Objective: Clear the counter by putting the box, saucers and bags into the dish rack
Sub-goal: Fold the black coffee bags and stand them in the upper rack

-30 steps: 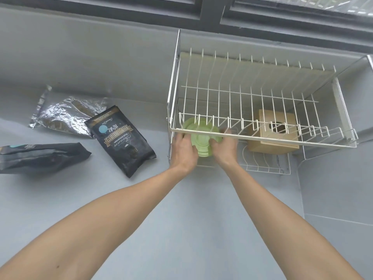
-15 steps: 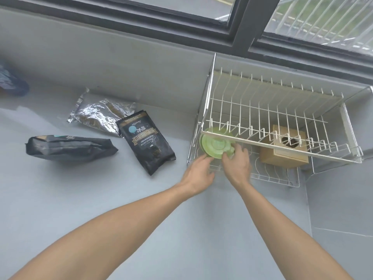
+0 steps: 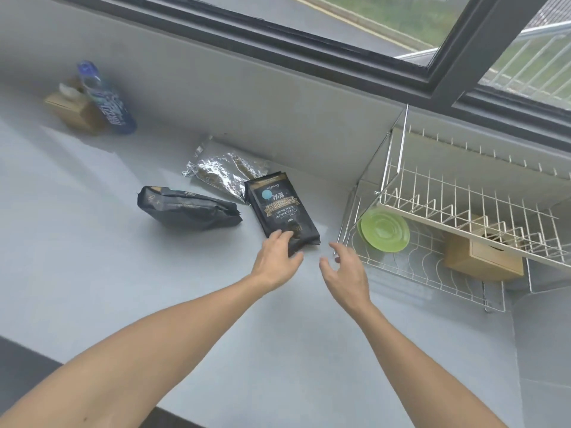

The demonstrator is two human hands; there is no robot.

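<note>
From the head camera, the left hand (image 3: 276, 261) is resting on the near end of the black coffee bag (image 3: 279, 211), its fingers laid over the bag's bottom edge and its thumb alongside; whether they are actually closing round the bag I cannot tell. The right hand (image 3: 346, 274) is hovering just right of that bag, fingers spread apart and loosely bent, holding nothing.

Taking the dish rack (image 3: 432, 273) as the landmark: the coffee bag is lying flat on the grey counter (image 3: 154, 288) just left of the rack. A second black bag (image 3: 188, 208) is lying on its side further left, and a silver foil bag (image 3: 222, 171) is lying behind the two, toward the wall.

Inside the rack's lower tier, a green saucer (image 3: 384, 230) is leaning at the left end (tilted, face toward the camera), and a brown cardboard box (image 3: 482, 257) is sitting at the right, partly under the upper tier (image 3: 463, 208).

Far left of the rack, by the wall, a blue bottle (image 3: 105, 97) is leaning against another small brown box (image 3: 72, 109).
</note>
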